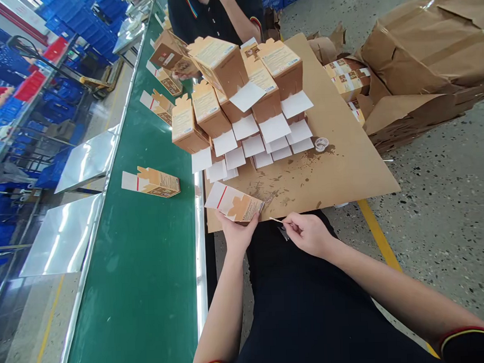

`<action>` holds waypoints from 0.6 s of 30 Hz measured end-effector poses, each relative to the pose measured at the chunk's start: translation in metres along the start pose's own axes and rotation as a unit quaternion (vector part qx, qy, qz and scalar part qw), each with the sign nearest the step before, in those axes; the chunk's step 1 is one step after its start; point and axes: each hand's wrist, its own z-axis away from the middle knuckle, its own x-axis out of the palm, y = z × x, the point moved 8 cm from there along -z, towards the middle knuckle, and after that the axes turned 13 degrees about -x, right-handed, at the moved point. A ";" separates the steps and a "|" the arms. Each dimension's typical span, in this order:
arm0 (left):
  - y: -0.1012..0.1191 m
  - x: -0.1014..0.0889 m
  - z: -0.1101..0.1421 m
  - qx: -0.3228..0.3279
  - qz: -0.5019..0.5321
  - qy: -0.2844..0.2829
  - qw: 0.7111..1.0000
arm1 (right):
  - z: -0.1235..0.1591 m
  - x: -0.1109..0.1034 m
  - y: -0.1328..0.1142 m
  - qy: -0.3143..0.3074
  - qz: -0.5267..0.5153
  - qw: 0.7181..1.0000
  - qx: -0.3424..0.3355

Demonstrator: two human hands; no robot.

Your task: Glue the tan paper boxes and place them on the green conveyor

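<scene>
My left hand [239, 235] grips a small tan-and-white carton [246, 207] near the front edge of the cardboard sheet [344, 167]. A white flap with a red strip sticks out at the carton's left end. Pinched in the fingers of my right hand [309, 234] is a thin stick, seemingly a cotton swab [275, 219], its pale tip pointing left, apart from the carton. Beyond both hands, several brown cartons [232, 70] are stacked with white flaps hanging toward me. A small clear cup [321, 144] stands right of the stack, amid dark wet-looking spots.
Along the left runs a green conveyor belt [142, 269] with a metal edge, carrying a carton [158, 183] and others farther back. A co-worker [216, 18] sits behind the stack, one hand at a carton. Brown paper-wrapped packages [428, 48] lie at the right.
</scene>
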 end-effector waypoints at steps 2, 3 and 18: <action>0.003 -0.002 0.004 0.017 -0.033 0.024 0.999 | 0.009 -0.011 0.005 0.012 -0.014 0.999 0.038; 0.004 -0.002 0.006 0.024 -0.045 0.034 0.998 | 0.013 -0.016 0.006 0.018 -0.019 0.998 0.051; -0.013 -0.073 -0.019 0.015 -0.067 0.146 0.987 | 0.030 -0.048 0.008 0.093 -0.018 0.991 0.090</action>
